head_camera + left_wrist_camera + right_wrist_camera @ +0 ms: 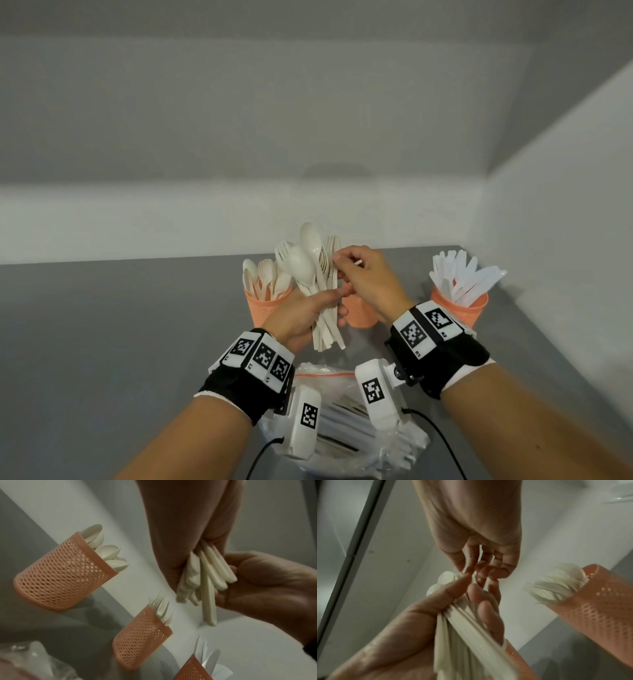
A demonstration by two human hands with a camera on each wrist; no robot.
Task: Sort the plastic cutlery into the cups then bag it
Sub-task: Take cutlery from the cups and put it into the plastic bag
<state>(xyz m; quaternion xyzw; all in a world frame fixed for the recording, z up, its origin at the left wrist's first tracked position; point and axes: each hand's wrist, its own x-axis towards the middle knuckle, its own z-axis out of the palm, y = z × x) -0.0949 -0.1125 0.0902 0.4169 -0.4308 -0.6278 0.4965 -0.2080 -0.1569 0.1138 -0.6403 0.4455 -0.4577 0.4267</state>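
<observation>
— Where is the cutlery?

— Centre of the head view: the left hand (301, 317) grips a mixed bundle of spoons and forks (315, 284) by the handles, bowls up. The right hand (368, 277) meets it, fingertips pinching at the bundle's top.

— And the cups?

— Three orange mesh cups on the grey table (102, 325): the spoon cup (265, 306) left of the hands, the fork cup (359, 313) behind them, the knife cup (460, 305) at right.

— The bag?

— The clear zip bag (342, 411) lies at bottom centre, beneath the wrists.
</observation>
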